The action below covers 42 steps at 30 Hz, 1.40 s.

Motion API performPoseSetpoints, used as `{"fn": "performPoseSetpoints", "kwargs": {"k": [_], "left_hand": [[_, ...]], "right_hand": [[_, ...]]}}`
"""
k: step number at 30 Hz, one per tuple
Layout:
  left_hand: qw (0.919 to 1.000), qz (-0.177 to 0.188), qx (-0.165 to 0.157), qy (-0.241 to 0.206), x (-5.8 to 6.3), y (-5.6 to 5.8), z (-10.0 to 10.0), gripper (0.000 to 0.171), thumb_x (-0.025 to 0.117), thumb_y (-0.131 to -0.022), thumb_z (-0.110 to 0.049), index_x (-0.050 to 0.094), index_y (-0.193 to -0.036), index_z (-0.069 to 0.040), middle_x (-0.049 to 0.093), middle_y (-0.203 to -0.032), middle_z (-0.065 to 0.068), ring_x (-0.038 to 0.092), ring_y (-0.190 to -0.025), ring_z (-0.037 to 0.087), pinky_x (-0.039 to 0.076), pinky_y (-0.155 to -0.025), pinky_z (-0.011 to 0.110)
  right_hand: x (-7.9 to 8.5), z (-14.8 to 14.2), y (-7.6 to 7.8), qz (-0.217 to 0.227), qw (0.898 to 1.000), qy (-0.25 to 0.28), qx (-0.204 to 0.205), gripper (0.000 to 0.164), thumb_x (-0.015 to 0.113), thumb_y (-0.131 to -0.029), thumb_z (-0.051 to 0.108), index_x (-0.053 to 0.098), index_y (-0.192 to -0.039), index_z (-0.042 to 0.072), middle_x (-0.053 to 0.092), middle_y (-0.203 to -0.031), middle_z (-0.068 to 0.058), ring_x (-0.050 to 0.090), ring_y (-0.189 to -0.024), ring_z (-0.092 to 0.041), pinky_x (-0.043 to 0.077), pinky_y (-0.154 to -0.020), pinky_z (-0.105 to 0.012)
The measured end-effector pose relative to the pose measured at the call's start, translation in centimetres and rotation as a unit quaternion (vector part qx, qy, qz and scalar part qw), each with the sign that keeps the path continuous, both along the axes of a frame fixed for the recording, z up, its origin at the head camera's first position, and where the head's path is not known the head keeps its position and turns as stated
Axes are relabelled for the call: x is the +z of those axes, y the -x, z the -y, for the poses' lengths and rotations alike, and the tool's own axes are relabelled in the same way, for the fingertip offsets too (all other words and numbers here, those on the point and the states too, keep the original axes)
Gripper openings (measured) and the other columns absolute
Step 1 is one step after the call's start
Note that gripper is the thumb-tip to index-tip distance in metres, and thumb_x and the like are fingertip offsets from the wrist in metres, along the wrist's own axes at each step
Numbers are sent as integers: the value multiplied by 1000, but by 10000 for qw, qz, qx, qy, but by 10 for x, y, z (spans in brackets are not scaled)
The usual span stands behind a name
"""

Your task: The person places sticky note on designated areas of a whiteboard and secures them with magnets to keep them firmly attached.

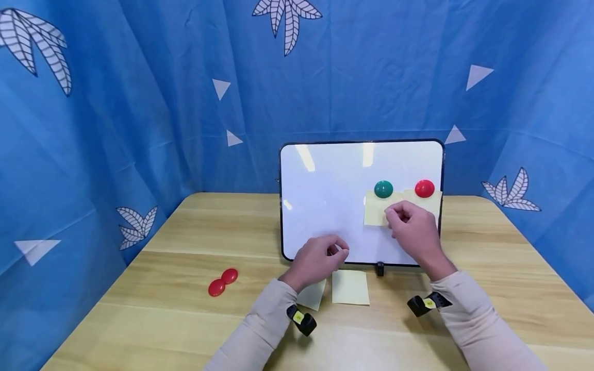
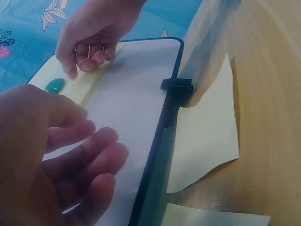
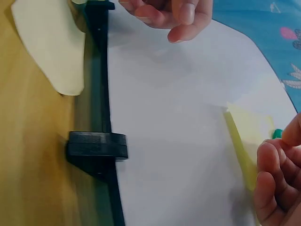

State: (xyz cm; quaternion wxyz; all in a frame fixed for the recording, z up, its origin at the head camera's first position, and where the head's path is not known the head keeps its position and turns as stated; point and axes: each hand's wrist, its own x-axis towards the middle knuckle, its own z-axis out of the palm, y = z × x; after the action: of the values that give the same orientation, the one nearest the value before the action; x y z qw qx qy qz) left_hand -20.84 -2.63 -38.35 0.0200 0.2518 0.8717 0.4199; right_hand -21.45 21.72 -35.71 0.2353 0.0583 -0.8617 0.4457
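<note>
A small whiteboard [image 1: 325, 201] with a black frame stands on the table. Pale yellow sticky notes hang on its right side: one note [image 1: 373, 212] beneath a green magnet [image 1: 383, 189], another beside it under a red magnet [image 1: 424, 188]. In front of these notes is my right hand [image 1: 414, 229], fingers loosely bent with no object visible in them; whether it touches the paper I cannot tell. My left hand [image 1: 320, 257] hovers by the board's lower edge, fingers loosely curled and holding nothing, as the left wrist view [image 2: 80, 160] confirms.
Two red round magnets [image 1: 223, 282] lie touching on the table at left. Before the board lie two loose yellow notes, one sticky note [image 1: 350, 287] and another note [image 1: 312, 295] partly behind my left wrist. A black foot [image 1: 380, 269] supports the board. Blue curtain [image 1: 325, 93] surrounds the table.
</note>
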Motion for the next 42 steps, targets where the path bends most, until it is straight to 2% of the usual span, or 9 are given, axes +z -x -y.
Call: {"fn": "performPoseSetpoints", "kwargs": {"k": [10,14,20,25,29,35,42], "left_hand": [[9994,292,-98,-126,-6,-6,9,14,62,-99,-24,73,-100,-16,65,-77,-5,64,-65,8,51,-61,28],[9995,269,-93,-149,-9,-9,15,14,63,-98,-24,74,-99,-16,65,-76,-9,62,-65,6,50,-61,27],[9995,263,-74,-188,-14,-13,25,12,63,-99,-23,73,-98,-18,66,-76,-7,61,-66,8,49,-59,27],[9986,388,-80,-362,-19,-16,34,11,63,-100,-20,73,-98,-15,67,-77,-2,64,-66,12,52,-59,29],[9983,415,-63,-407,-21,-18,41,12,63,-100,-20,73,-98,-13,66,-78,-3,65,-67,13,53,-60,30],[9983,455,-35,-365,-25,-21,52,14,62,-100,-21,72,-100,-11,65,-79,-4,65,-69,17,53,-63,31],[9987,400,73,-317,-27,-26,61,14,62,-100,-20,72,-100,-11,66,-78,-6,64,-68,13,54,-65,31]], "right_hand": [[-14,10,-10,142,9989,-339,284,18,58,-99,19,71,-92,8,64,-71,-3,59,-63,-21,48,-58,-29],[-22,14,-15,214,9979,-455,399,16,60,-98,17,71,-91,8,61,-70,-1,56,-64,-21,47,-58,-28],[-32,20,-22,348,9964,-603,493,13,61,-97,16,70,-89,10,59,-72,-1,54,-68,-20,46,-62,-28],[-36,25,-28,313,9945,-724,685,14,62,-95,12,68,-83,13,56,-68,2,53,-65,-18,45,-60,-28],[-37,26,-32,278,9927,-854,806,15,63,-94,9,68,-80,14,54,-66,5,52,-64,-15,44,-60,-27],[-39,25,-37,680,9837,-1113,1239,12,63,-94,9,71,-86,13,57,-71,6,54,-68,-14,46,-61,-27],[-42,24,-36,1135,9697,-1432,1622,10,65,-95,13,72,-88,15,59,-75,7,53,-71,-14,46,-64,-28]]}}
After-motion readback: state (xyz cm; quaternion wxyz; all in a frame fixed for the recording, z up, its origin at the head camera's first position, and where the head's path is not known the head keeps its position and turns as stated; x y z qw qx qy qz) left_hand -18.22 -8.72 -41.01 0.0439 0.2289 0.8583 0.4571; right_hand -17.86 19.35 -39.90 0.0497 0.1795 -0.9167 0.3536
